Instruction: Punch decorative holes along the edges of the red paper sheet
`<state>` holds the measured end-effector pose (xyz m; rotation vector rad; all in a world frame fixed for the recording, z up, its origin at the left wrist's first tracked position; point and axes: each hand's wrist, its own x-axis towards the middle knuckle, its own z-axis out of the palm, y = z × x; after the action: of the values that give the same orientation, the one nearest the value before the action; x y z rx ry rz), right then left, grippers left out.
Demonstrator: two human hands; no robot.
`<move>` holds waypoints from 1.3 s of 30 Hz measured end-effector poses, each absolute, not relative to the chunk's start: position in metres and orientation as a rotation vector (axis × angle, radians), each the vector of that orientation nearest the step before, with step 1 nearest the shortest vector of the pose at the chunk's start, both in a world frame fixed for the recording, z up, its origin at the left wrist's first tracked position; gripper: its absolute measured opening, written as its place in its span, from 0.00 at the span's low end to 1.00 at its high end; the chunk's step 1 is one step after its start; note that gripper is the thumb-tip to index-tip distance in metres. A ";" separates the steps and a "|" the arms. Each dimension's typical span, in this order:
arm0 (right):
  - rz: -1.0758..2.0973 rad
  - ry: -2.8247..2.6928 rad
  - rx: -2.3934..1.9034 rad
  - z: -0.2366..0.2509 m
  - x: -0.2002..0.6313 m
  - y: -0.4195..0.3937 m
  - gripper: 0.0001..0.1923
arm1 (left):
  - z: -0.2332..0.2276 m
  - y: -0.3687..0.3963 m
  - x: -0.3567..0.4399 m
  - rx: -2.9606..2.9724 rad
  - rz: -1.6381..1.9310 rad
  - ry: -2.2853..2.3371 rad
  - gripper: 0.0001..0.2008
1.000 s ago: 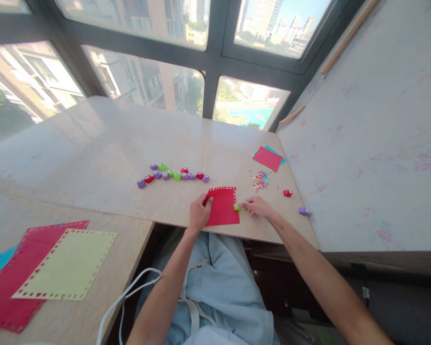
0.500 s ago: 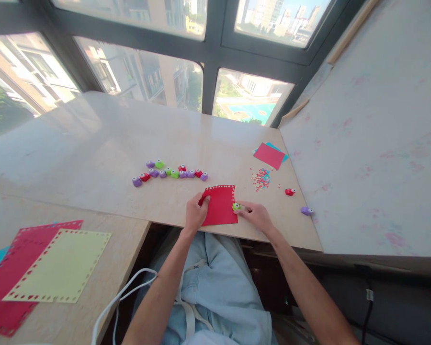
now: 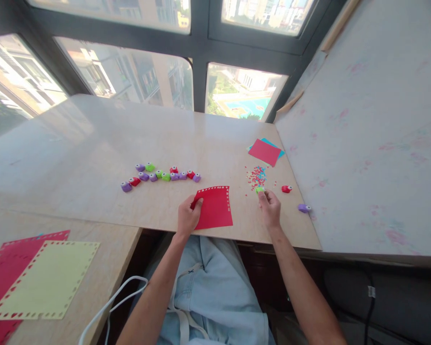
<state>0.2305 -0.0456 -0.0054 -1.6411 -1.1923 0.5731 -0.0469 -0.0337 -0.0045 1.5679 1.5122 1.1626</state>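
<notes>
Bottom left of frame: yellow sheet [image 3: 46, 280] w/ punched border lies atop red sheets [image 3: 10, 249] on a lower counter. Centre, at near table [image 3: 93, 143] edge: left hand [image 3: 187, 216] rests flat on red paper [image 3: 214, 207], fingers pinning its left edge, apparently to stop it sliding; top and right edges show punched holes. Just right, apart from paper: right hand [image 3: 270, 207], fingers closed on small green punch [image 3: 260, 189], held at the confetti pile [image 3: 255, 176]. Red punch [image 3: 286, 189] and purple punch [image 3: 303, 208] lie nearby, right. Mid-left: row of punches [image 3: 161, 174]. Farther, upper right: spare red/blue sheets [image 3: 265, 152]. Windows [image 3: 129, 76] beyond.
</notes>
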 end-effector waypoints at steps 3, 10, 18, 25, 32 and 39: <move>0.663 -1.173 -1.548 -0.010 0.231 -0.048 0.21 | -0.005 -0.033 -0.047 1.573 1.159 1.514 0.11; 1.050 -1.122 -1.156 -0.011 0.226 -0.036 0.19 | -0.006 -0.034 -0.047 1.608 1.140 1.527 0.12; 0.475 -1.204 -1.284 -0.006 0.223 -0.030 0.20 | -0.005 -0.035 -0.046 1.611 1.127 1.540 0.12; 0.673 -1.133 -1.338 -0.015 0.223 -0.031 0.19 | -0.005 -0.034 -0.046 1.620 1.127 1.557 0.12; 0.561 -0.986 -1.316 -0.012 0.221 -0.029 0.21 | -0.005 -0.035 -0.047 1.606 1.136 1.520 0.12; 0.381 -0.910 -1.563 -0.017 0.231 -0.027 0.25 | -0.005 -0.035 -0.047 1.560 1.156 1.516 0.12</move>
<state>0.2308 -0.0269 -0.0174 -1.5627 -0.9101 0.3810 -0.0471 -0.0347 -0.0050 1.5596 1.5162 1.1556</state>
